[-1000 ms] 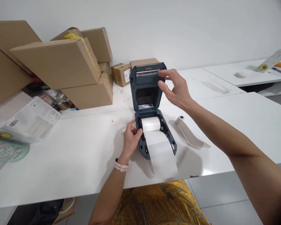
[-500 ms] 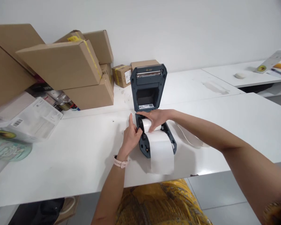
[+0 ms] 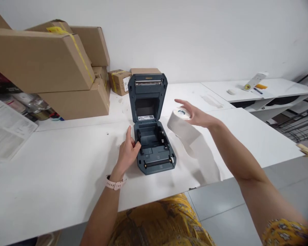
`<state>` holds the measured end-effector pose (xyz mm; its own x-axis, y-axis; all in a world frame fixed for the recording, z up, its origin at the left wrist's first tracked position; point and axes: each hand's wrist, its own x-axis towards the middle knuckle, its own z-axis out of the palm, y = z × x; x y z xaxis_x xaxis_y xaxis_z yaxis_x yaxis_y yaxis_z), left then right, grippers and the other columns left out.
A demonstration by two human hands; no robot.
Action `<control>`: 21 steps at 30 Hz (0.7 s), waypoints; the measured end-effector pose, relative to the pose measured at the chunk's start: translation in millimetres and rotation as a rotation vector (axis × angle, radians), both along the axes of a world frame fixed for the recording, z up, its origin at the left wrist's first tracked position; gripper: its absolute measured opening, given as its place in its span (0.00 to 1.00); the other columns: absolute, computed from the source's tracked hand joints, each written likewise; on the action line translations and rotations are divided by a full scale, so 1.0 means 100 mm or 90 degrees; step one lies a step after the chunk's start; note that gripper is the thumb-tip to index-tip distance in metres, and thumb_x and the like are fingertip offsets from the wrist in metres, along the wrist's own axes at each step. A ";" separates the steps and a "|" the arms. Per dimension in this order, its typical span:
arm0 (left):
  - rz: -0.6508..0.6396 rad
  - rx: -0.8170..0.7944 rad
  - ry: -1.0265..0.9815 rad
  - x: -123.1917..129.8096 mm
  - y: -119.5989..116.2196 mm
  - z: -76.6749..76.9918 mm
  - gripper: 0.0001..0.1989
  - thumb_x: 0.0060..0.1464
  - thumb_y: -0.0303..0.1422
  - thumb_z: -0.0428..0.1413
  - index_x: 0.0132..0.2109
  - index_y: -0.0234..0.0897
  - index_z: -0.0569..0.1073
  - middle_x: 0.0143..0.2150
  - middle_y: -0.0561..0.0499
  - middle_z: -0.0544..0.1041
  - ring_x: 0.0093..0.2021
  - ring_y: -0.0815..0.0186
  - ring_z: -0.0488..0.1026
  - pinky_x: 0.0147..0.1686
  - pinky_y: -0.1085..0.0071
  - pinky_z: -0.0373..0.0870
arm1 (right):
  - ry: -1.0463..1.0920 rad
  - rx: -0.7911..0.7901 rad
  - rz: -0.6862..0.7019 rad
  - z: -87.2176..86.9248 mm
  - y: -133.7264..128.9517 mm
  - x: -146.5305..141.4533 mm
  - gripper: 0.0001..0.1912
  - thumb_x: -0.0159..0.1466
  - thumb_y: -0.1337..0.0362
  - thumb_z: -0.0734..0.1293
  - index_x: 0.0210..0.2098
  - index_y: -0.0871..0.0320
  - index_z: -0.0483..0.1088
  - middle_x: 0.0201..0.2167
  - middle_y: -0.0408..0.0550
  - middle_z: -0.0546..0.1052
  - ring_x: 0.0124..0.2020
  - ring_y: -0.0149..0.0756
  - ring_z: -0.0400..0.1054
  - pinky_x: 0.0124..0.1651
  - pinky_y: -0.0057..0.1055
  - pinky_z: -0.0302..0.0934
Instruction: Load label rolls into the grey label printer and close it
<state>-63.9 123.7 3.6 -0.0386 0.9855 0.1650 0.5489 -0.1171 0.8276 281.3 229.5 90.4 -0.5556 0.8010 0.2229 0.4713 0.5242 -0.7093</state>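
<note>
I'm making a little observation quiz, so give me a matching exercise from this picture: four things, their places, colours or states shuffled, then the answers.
1. printer
2. wristband
3. paper roll
4. left hand

A. held in the right hand
B. at the printer's left edge
C. standing open
D. pale pink

Pairs: 1-C, 2-D, 3-A, 4-B.

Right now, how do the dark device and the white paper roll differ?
Colour: the dark device is blue-grey; the paper roll is white.
Size: the device is larger than the roll.
Pose: the device sits on the table, lid up; the roll is tilted, trailing a strip.
Shared: hands touch both: left hand the device, right hand the roll.
</note>
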 end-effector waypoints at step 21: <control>-0.007 -0.030 -0.010 -0.01 0.00 0.00 0.40 0.60 0.37 0.53 0.76 0.38 0.53 0.29 0.60 0.65 0.28 0.68 0.64 0.34 0.69 0.62 | 0.075 -0.173 -0.029 -1.12 -0.20 0.29 0.33 0.63 0.37 0.68 0.57 0.54 0.74 0.51 0.56 0.82 0.43 0.44 0.80 0.44 0.41 0.75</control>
<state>-64.7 123.6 3.7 -0.0305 0.9925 0.1184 0.5353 -0.0838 0.8405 310.5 209.3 -22.0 -0.5006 0.8638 0.0574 0.3958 0.2873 -0.8722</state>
